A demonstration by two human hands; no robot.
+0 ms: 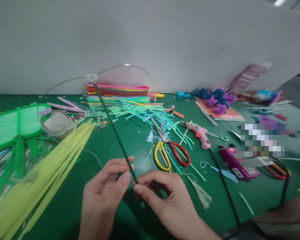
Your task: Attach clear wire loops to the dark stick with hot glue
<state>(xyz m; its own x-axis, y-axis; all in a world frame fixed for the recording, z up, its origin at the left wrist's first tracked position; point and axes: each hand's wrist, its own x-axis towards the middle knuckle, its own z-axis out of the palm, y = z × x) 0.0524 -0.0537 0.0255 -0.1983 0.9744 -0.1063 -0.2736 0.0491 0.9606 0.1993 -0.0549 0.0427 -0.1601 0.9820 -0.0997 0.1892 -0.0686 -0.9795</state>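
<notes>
My left hand (105, 190) and my right hand (165, 196) both pinch the lower end of a thin dark green stick (113, 128) near the table's front edge. The stick slants up and away to the left. At its far tip sits a small pale blob (92, 78) from which a thin wire (126, 65) loops off to both sides. Thumb and forefinger of each hand meet on the stick, the left slightly above the right.
On the green table (130, 140) lie yellow-green strips (47, 166), a green fan-shaped piece (12, 125), a tape roll (58, 124), stacked coloured strips (118, 93), scissors (168, 151), a pink glue gun (201, 135), a purple device (236, 163), black cable (225, 190) and paper flowers (216, 100).
</notes>
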